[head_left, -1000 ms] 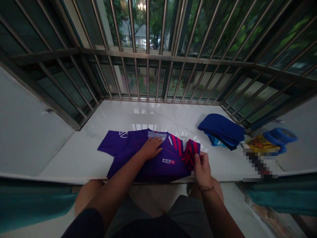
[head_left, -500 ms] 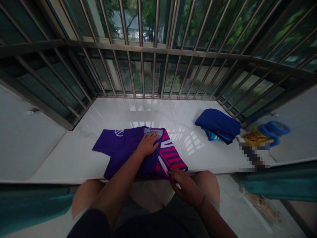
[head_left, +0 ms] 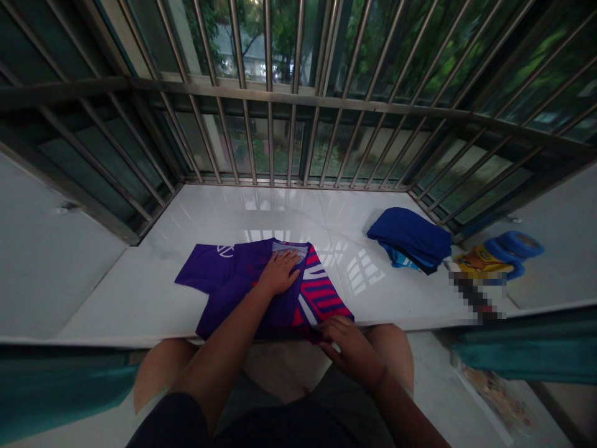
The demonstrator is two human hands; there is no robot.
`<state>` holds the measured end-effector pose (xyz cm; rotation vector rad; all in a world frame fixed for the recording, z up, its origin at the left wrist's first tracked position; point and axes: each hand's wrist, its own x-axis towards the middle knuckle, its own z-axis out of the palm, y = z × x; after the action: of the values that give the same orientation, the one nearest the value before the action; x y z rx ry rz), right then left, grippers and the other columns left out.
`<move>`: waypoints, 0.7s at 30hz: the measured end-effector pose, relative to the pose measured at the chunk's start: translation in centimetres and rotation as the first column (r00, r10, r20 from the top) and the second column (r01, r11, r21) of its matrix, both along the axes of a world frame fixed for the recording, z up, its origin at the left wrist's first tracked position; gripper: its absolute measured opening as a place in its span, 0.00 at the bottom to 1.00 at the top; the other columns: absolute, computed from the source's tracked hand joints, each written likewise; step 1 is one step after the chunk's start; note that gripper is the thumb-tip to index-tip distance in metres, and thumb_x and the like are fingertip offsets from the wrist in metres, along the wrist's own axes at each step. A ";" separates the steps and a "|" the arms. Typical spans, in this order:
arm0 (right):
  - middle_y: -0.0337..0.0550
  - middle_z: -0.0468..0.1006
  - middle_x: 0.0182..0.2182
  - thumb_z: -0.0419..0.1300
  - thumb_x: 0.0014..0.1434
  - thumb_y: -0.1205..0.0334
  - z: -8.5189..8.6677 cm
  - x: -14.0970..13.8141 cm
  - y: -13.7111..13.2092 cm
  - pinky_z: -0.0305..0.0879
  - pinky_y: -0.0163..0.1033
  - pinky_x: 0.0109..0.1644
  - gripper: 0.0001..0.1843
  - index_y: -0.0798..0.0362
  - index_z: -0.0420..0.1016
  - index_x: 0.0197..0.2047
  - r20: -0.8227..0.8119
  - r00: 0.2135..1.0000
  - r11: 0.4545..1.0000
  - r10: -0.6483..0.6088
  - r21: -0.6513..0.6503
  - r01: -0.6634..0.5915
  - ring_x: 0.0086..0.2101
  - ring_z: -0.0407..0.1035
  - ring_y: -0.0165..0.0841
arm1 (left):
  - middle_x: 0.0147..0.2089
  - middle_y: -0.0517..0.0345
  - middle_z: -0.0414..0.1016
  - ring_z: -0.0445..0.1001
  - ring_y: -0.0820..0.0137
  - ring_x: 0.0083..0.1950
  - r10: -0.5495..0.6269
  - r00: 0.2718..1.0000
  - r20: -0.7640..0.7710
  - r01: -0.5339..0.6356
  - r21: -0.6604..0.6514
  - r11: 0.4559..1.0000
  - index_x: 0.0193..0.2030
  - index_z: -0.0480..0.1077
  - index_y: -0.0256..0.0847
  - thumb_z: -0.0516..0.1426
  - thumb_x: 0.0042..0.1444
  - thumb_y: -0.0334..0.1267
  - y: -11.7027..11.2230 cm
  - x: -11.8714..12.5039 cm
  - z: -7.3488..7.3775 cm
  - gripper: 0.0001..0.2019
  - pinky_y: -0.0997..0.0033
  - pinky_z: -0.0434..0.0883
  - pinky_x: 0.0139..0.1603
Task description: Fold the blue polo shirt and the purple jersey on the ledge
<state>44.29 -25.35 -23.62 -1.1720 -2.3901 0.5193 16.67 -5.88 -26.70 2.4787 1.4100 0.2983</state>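
A purple shirt (head_left: 242, 286) with pink and white stripes on its right part lies spread on the white ledge (head_left: 140, 292), its neck opening away from me. My left hand (head_left: 280, 272) rests flat on it just below the collar, fingers stretched out. At the shirt's near right edge, my right hand (head_left: 349, 348) has its fingers curled over the cloth and the thumb below, gripping the striped part. A sleeve with a white round emblem extends to the left. My left forearm hides part of the shirt's lower half.
Folded dark blue clothes (head_left: 410, 236) lie on the ledge's right side. Beside them stands a blue and yellow mug-shaped container (head_left: 497, 255), next to a blurred-out object. Metal window bars (head_left: 293, 99) close off the back. Teal curtains (head_left: 527, 345) hang at both sides.
The near right edge of the shirt at my right hand has shifted slightly, with darker cloth now showing there. My left hand stays in place on the shirt.
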 end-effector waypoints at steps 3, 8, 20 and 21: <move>0.52 0.88 0.55 0.63 0.78 0.60 0.3 -0.7 2.2 0.76 0.56 0.68 0.06 0.48 0.82 0.50 0.012 0.998 0.997 -0.063 0.048 0.062 0.59 0.80 0.46 | 0.89 0.55 0.59 0.57 0.55 0.89 -0.004 1.000 0.001 0.004 -0.006 1.000 0.84 0.66 0.50 0.50 0.79 0.50 -0.1 0.0 0.2 0.30 0.35 0.51 0.90; 0.62 0.69 0.79 0.57 0.80 0.53 0.1 -2.4 9.3 0.57 0.65 0.83 0.28 0.55 0.75 0.75 0.149 0.955 0.966 -0.258 0.063 0.251 0.79 0.60 0.53 | 0.88 0.55 0.59 0.57 0.54 0.89 -0.002 1.000 0.002 0.002 0.003 1.000 0.84 0.66 0.50 0.50 0.79 0.50 -0.1 0.0 0.2 0.30 0.35 0.50 0.90; 0.57 0.43 0.88 0.46 0.83 0.43 -2.2 -7.9 16.6 0.36 0.64 0.87 0.44 0.59 0.47 0.90 0.427 0.801 0.867 -0.420 -0.072 0.493 0.86 0.40 0.51 | 0.87 0.54 0.64 0.60 0.56 0.88 0.029 0.999 0.021 -0.030 0.021 0.999 0.81 0.69 0.49 0.50 0.80 0.48 0.0 0.2 -0.3 0.28 0.38 0.53 0.90; 0.57 0.43 0.88 0.46 0.83 0.42 -2.1 -7.9 16.6 0.35 0.65 0.87 0.44 0.59 0.47 0.90 0.431 0.800 0.867 -0.417 -0.077 0.493 0.86 0.40 0.51 | 0.87 0.53 0.64 0.60 0.56 0.88 0.042 0.999 0.021 -0.042 0.021 0.999 0.81 0.69 0.48 0.51 0.79 0.48 0.1 0.1 -0.3 0.28 0.39 0.53 0.90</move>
<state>36.43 -8.74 -25.77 -2.0462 -2.2729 0.3660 16.82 -5.80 -26.99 2.4590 1.4597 0.3481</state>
